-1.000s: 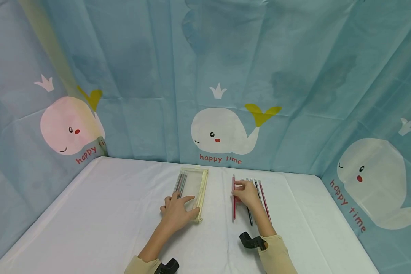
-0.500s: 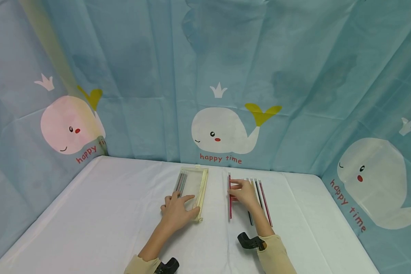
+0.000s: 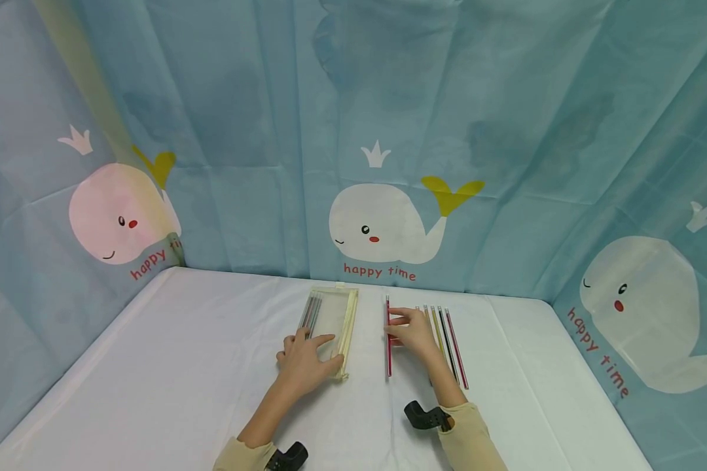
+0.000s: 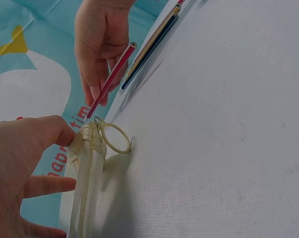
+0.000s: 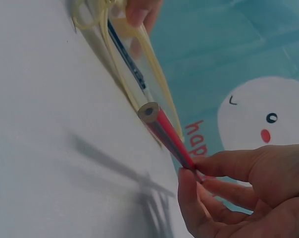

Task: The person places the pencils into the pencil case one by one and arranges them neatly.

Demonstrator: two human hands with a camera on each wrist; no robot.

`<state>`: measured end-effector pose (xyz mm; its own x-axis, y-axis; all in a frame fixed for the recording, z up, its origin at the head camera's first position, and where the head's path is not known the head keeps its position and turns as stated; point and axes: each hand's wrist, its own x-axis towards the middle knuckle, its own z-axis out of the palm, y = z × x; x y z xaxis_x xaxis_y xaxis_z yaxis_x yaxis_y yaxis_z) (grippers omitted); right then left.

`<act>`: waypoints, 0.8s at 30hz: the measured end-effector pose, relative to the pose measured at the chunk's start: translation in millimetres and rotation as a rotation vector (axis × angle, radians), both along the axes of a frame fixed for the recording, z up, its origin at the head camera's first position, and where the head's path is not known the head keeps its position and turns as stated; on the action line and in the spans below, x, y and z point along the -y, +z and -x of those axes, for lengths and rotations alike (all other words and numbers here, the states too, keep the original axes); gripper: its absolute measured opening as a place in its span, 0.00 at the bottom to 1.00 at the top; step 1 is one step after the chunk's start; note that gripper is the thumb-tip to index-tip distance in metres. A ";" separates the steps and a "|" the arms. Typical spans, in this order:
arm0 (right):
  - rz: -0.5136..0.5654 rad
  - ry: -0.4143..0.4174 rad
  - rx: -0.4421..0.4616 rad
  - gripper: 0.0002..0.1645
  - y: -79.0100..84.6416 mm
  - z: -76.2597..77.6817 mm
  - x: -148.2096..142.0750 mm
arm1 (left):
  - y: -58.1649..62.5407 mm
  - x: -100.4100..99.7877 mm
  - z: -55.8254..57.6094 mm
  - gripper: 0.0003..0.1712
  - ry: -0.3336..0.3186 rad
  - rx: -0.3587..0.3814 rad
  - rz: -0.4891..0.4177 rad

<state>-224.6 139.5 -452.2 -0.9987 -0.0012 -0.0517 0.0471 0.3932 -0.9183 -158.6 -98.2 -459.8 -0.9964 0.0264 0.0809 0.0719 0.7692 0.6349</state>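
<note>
A pale yellow see-through zip pencil case [image 3: 333, 311] lies on the white table, with several slim pens or pencils [image 3: 311, 313] inside along its left side. My left hand [image 3: 303, 363] holds the case near its front end, thumb at the zip edge, fingers spread across it. In the left wrist view a ring pull [image 4: 116, 138] hangs from the case's corner. Between thumb and fingertips, my right hand [image 3: 414, 332] pinches a red pencil [image 5: 172, 134] just right of the case. The pencil's flat, unsharpened end faces the right wrist camera.
Several pencils lie side by side right of and under my right forearm, among them a yellow pencil [image 3: 437, 327], a black pencil [image 3: 448, 337] and another red pencil [image 3: 456, 350]. Behind the white table [image 3: 171, 366] hangs a blue whale-print curtain [image 3: 259, 216].
My right hand has moved left with the red pencil, away from the row of pencils and closer to the case. The left hand and the case have stayed in place.
</note>
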 end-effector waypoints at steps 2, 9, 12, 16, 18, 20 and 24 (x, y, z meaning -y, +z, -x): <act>0.001 -0.003 0.000 0.26 -0.7 0.0 1.2 | -0.5 -0.1 0.7 0.30 0.000 0.002 0.005; 0.018 0.012 0.008 0.26 -2.1 -0.4 5.0 | -1.2 -0.9 1.9 0.30 0.000 0.000 0.006; 0.034 0.028 0.008 0.27 -2.7 -0.8 7.3 | -0.8 -1.1 1.0 0.30 0.000 -0.006 0.000; 0.031 0.038 0.009 0.27 -3.6 -1.0 10.8 | 0.2 -1.2 0.1 0.30 -0.001 -0.012 0.010; 0.027 0.041 0.008 0.27 -3.8 -1.3 12.7 | 0.4 -1.3 0.0 0.31 -0.002 -0.008 0.017; 0.025 0.046 0.005 0.27 -4.2 -1.6 14.3 | 0.6 -1.5 0.2 0.30 -0.001 -0.001 0.022; 0.025 0.058 0.002 0.26 -5.5 -2.0 17.4 | -0.2 -1.3 1.1 0.30 -0.003 0.002 0.034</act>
